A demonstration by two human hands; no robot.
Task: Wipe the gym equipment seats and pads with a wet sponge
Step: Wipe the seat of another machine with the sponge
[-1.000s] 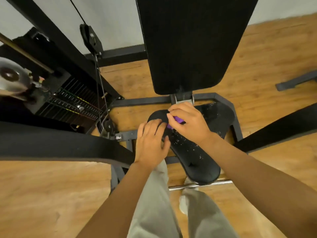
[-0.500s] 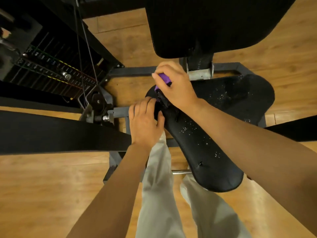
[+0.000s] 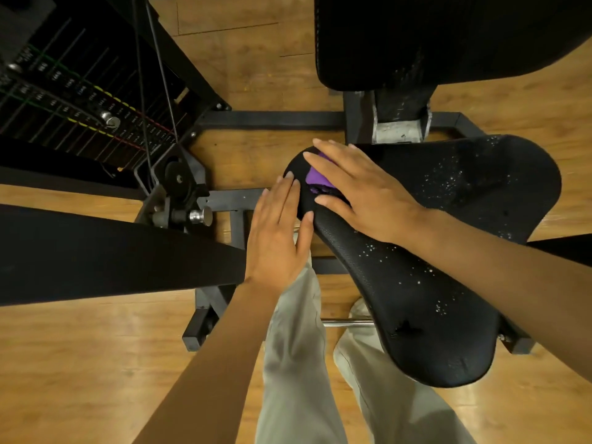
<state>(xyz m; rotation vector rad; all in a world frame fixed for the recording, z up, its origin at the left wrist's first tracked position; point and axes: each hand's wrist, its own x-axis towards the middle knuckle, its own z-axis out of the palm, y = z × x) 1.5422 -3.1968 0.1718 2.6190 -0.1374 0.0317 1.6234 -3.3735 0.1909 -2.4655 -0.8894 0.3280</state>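
A black padded seat point(image 3: 416, 283) with water droplets on it fills the centre right. A purple sponge point(image 3: 315, 180) lies on the seat's left lobe, mostly hidden under my right hand point(image 3: 358, 190), which presses it flat with straight fingers. My left hand point(image 3: 278, 235) rests with straight fingers against the left edge of that lobe, thumb touching the pad. The black back pad point(image 3: 432, 36) rises above the seat at the top right.
A long black arm pad point(image 3: 112, 251) crosses the left side. The weight stack point(image 3: 64, 91) with cables and a pulley point(image 3: 177, 177) stands at upper left. The grey steel frame point(image 3: 272, 118) and wooden floor surround the seat. My legs stand below.
The view has tilted down and closer. My right hand has gone from a curled grip on the sponge to a flat press. My left hand has flattened against the seat edge.
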